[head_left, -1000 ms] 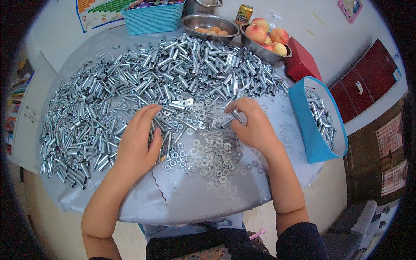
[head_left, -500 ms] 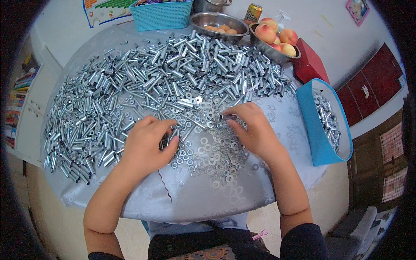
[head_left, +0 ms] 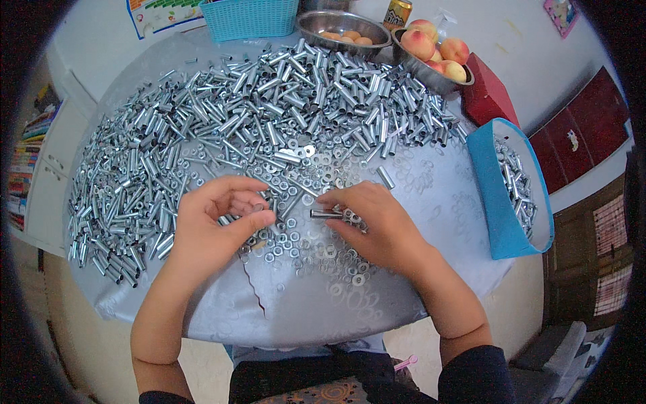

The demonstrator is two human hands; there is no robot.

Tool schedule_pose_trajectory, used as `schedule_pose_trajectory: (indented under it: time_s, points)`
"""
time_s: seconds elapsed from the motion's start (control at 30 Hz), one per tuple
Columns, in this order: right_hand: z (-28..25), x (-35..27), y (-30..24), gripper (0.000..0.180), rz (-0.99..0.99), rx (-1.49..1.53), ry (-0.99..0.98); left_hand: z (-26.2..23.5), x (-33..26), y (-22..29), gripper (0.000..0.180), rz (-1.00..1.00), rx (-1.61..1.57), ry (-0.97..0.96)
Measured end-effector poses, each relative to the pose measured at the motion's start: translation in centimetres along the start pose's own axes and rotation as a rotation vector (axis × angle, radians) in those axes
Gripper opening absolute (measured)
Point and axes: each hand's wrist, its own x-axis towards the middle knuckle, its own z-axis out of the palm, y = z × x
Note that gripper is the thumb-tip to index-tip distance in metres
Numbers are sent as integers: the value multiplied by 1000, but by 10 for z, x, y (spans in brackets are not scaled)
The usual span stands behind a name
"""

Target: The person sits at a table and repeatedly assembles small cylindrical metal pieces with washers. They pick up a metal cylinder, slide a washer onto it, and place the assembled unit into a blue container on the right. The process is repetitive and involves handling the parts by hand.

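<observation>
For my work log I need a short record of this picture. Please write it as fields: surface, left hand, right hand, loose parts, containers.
surface: round table under a shiny grey cloth
left hand: left hand, palm half up, fingers curled, thumb and fingers on small metal parts
right hand: right hand, pinching a short metal tube at its fingertips
loose parts: big heap of metal tubes across the far half; washers and nuts near the hands
containers: blue bin with tubes at right; teal basket; two steel bowls of fruit
</observation>
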Motion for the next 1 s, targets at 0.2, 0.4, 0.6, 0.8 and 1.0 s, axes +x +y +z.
schedule_pose_trajectory:
  time_s: [0.2,0.4,0.6,0.8,1.0]
  points:
    - [3,1,-8,36,-11,113,-15,5,0,-8,26,21,-251,-6]
    - [5,0,-6,36,230,407,93,5,3,-12,25,-19,-332,-35]
    - [3,2,-5,29,366,737,100,12,0,-13,26,-66,-410,-90]
    - [4,2,0,23,383,894,146,10,3,-17,26,-49,-387,-72]
    - [6,2,-2,21,386,898,118,6,5,-19,25,-42,-389,-82]
